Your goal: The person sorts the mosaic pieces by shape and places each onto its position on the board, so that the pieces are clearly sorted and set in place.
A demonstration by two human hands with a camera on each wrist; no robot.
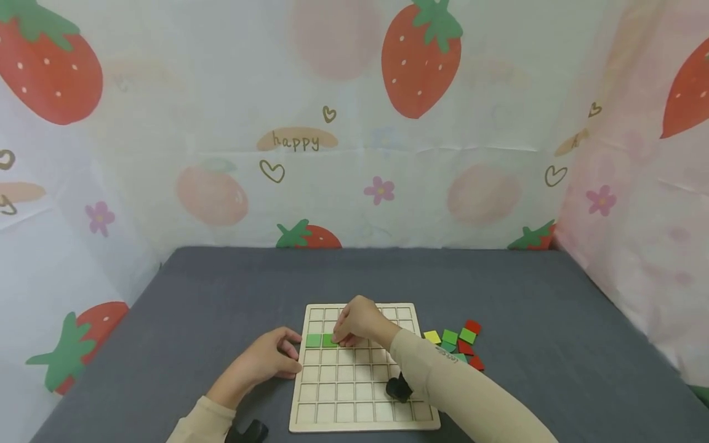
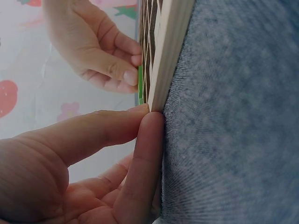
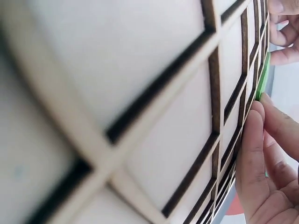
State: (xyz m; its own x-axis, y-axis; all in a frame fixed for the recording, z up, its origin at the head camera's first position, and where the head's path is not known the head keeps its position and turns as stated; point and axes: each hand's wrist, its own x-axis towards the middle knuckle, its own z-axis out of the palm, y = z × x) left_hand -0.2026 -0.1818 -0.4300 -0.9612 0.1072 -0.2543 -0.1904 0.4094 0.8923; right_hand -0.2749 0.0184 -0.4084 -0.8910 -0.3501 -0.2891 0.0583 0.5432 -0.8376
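Observation:
A light wooden grid board (image 1: pixel 344 411) lies on the dark cloth. Near its upper left, one green square tile (image 1: pixel 313 340) sits in a cell at the left edge. My right hand (image 1: pixel 359 323) reaches over the board and pinches a second green tile (image 1: pixel 329 340) just right of the first. In the right wrist view, finger and thumb tips meet at the edge of a green tile (image 3: pixel 263 79). The left hand (image 1: pixel 271 357) stays beside the board, thumb and fingertips touching its left edge. From the left wrist, its thumb and a finger (image 2: pixel 148 149) rest against the wooden edge (image 2: pixel 170 51).
Right of the board, partly behind the right forearm, lies a loose group of tiles: yellow (image 1: pixel 432 337), red (image 1: pixel 472 326) and several green ones (image 1: pixel 450 336). Grey cloth covers the table (image 1: pixel 221 289). A strawberry-printed curtain (image 1: pixel 232 80) surrounds it at the back and sides.

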